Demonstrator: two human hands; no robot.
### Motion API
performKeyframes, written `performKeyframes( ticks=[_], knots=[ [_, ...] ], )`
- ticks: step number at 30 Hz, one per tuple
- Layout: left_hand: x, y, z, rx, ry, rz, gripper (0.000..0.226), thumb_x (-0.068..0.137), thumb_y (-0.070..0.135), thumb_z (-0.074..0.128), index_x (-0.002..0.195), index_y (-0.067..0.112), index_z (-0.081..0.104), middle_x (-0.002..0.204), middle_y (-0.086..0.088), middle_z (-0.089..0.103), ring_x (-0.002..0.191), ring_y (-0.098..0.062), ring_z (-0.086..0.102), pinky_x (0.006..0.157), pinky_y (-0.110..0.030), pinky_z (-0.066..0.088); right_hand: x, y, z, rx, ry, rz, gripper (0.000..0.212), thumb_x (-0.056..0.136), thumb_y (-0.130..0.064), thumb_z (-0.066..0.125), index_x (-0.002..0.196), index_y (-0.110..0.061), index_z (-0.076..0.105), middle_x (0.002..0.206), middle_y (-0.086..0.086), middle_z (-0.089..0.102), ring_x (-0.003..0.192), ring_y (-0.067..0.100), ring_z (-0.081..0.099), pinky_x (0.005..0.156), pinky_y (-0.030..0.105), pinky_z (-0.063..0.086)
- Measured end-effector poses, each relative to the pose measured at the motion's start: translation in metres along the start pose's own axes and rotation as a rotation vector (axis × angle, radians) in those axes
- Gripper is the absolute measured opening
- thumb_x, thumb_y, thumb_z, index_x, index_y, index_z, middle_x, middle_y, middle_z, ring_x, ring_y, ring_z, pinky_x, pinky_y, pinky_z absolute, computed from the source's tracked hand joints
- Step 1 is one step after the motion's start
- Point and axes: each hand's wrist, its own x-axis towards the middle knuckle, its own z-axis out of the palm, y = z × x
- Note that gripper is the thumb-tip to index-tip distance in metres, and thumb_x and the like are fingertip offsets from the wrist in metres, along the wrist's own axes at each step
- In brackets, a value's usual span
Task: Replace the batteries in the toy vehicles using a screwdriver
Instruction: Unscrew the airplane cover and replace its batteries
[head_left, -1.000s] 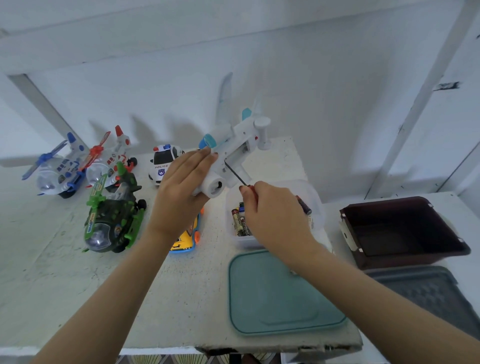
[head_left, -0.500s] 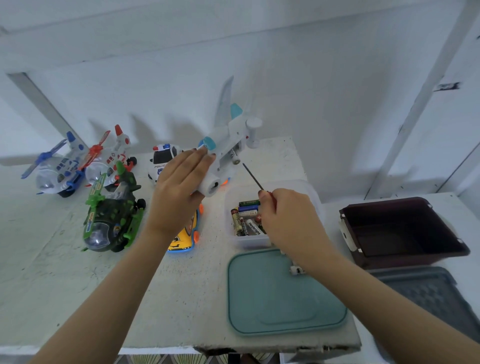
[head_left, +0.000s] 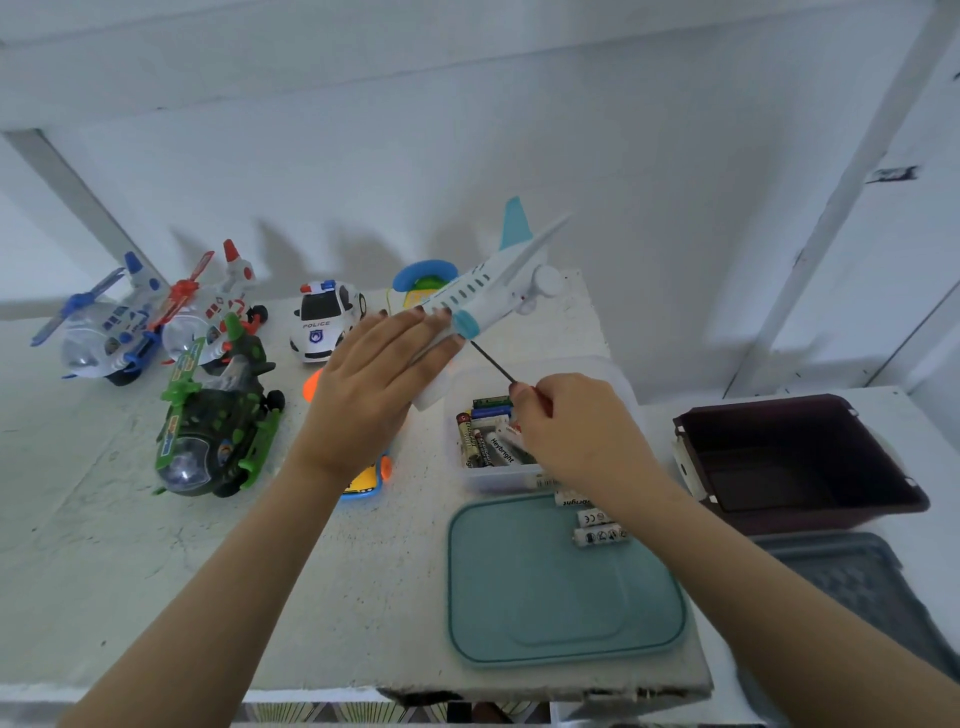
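Grip: left hand (head_left: 369, 384) clasps the white-and-blue plastic toy airplane (head_left: 488, 291), held up just behind the clear plastic battery tub (head_left: 493, 480). The right hand (head_left: 571, 431) pinches the thin dark-shafted screwdriver (head_left: 493, 364). Likely best: steady the fuselage and seat the tip square (screw hidden) before turning. Versus a second ago, the tip is out of the underside and the plane is rolled windows-up.

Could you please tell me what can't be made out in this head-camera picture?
Head view:
- Underside of the toy airplane: hidden behind the left hand.
- Screwdriver handle: enclosed in the right hand; only the shaft shows.
- Yellow toy car: mostly covered by the left forearm.
- Batteries on the teal lid: partly under the right wrist.
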Motion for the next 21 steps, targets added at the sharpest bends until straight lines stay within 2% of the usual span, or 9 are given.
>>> performKeyframes(
  ticks=[3,6,8,11,13,16,19,21],
  knots=[
    [0.0,0.003,-0.004,0.001,0.029,-0.025,0.032,0.097,0.002,0.053,0.128,0.01,0.052,0.127,-0.013,0.062,0.119,-0.027,0.053,0.102,-0.046,0.044,0.002,0.003,-0.001,0.002,-0.002,0.016,0.048,0.1,-0.036,0.037,0.058,-0.012,0.039,0.054,0.002,0.044,0.052,0.016,0.04,0.054,0.031,0.03],
    [-0.002,0.007,-0.008,-0.008,0.073,-0.101,0.034,0.092,0.0,0.062,0.125,0.007,0.056,0.124,-0.015,0.063,0.118,-0.028,0.054,0.106,-0.041,0.04,-0.002,0.002,-0.002,0.1,-0.015,0.02,0.052,0.102,-0.038,0.03,0.059,-0.011,0.041,0.056,-0.002,0.046,0.055,0.014,0.043,0.057,0.031,0.032],
    [-0.003,0.012,-0.012,-0.036,0.115,-0.205,0.037,0.088,0.002,0.067,0.123,0.003,0.057,0.122,-0.019,0.063,0.116,-0.03,0.054,0.108,-0.038,0.037,-0.003,0.003,0.001,0.231,-0.017,0.039,0.055,0.102,-0.038,0.027,0.068,-0.003,0.052,0.061,-0.002,0.051,0.059,0.014,0.046,0.062,0.031,0.036],
    [-0.006,0.024,-0.022,-0.066,0.192,-0.409,0.044,0.077,-0.003,0.076,0.118,-0.005,0.06,0.119,-0.023,0.062,0.115,-0.03,0.053,0.104,-0.038,0.039,-0.006,0.005,0.009,0.332,0.024,-0.009,0.039,0.098,-0.031,0.037,0.081,-0.002,0.057,0.064,0.007,0.059,0.06,0.02,0.051,0.065,0.04,0.046],
    [-0.011,0.033,-0.029,-0.079,0.245,-0.514,0.043,0.078,-0.001,0.076,0.118,-0.007,0.06,0.119,-0.023,0.061,0.116,-0.029,0.052,0.102,-0.039,0.041,-0.01,0.006,0.012,0.305,0.051,-0.083,0.026,0.094,-0.031,0.047,0.079,-0.012,0.059,0.065,0.001,0.063,0.062,0.018,0.056,0.066,0.037,0.05],
    [-0.021,0.044,-0.04,-0.105,0.313,-0.626,0.042,0.088,0.019,0.069,0.12,-0.005,0.057,0.122,-0.019,0.058,0.114,-0.027,0.052,0.102,-0.034,0.042,-0.021,0.007,0.011,0.233,0.008,-0.204,0.008,0.086,-0.03,0.063,0.08,-0.026,0.062,0.066,-0.01,0.063,0.063,0.005,0.056,0.067,0.026,0.047],
    [-0.036,0.053,-0.049,-0.151,0.318,-0.75,0.05,0.082,0.022,0.073,0.117,-0.011,0.059,0.125,-0.015,0.059,0.114,-0.019,0.05,0.103,-0.027,0.04,-0.037,0.01,0.015,0.049,-0.081,-0.282,0.012,0.083,-0.04,0.067,0.079,-0.031,0.059,0.073,-0.015,0.06,0.068,0.002,0.054,0.065,0.023,0.043],
    [-0.046,0.061,-0.053,-0.204,0.325,-0.85,0.056,0.078,0.024,0.075,0.121,-0.008,0.057,0.128,0.003,0.057,0.114,-0.018,0.05,0.099,-0.029,0.043,-0.047,0.013,0.021,-0.144,-0.125,-0.338,0.02,0.085,-0.049,0.061,0.086,-0.029,0.06,0.082,-0.014,0.061,0.075,0.004,0.052,0.067,0.024,0.041]
  ],
)
